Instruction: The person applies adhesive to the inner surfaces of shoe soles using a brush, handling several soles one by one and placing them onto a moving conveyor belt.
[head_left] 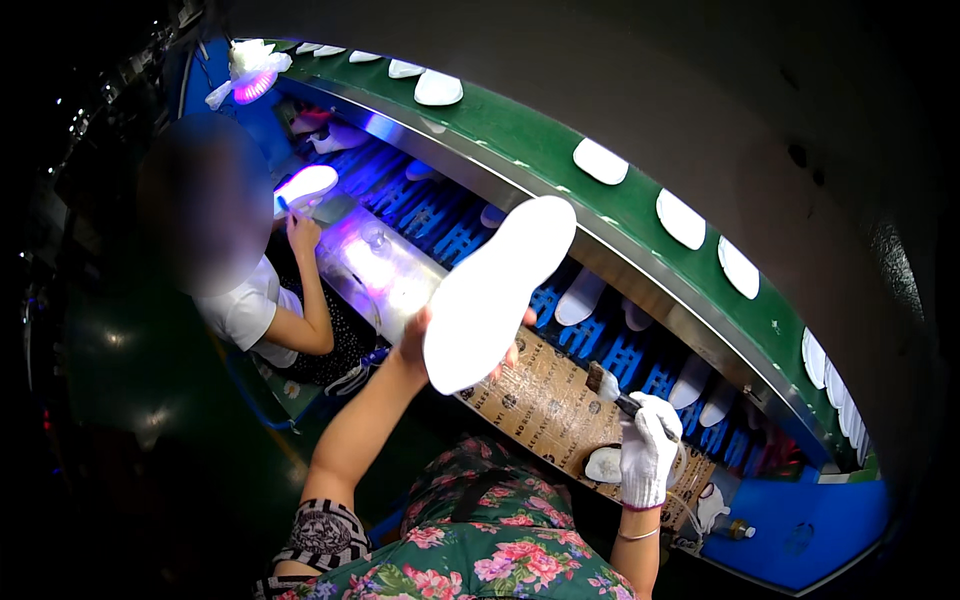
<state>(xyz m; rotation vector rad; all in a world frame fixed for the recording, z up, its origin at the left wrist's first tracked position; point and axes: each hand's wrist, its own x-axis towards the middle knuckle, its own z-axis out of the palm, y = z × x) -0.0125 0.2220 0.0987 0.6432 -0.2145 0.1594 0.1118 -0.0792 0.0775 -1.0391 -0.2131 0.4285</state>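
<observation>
White and bright, a shoe sole (pixel 490 300) is closest to the eye, held up in the left hand (pixel 412 348). That hand is grasping it from behind, with finger tips peeking out at both edges. The right hand (pixel 650 450), in a white knit glove, is wrapped around the dark handle of a paint-type brush (pixel 603 383).

Brushing the sole looks like the step in hand, but the bristles and the sole are apart. I think a brush stroke calls for the left hand to keep the flat face up while the right hand brings the bristles over to it.

The sole is long and slants from just by the left grip up and to the right. Its fatter end, which looks like the toe, points down near the left wrist. The slimmer round end points away, up past the fingers. The brush tip points up and left from the glove, toward the sole.

Just left of the glove is a small round dish (pixel 590 458) with something white in it. Under both grips is a bench (pixel 540 400) with a brown printed cover. Beyond them, a green belt (pixel 520 140) carries more white pieces (pixel 600 161).
</observation>
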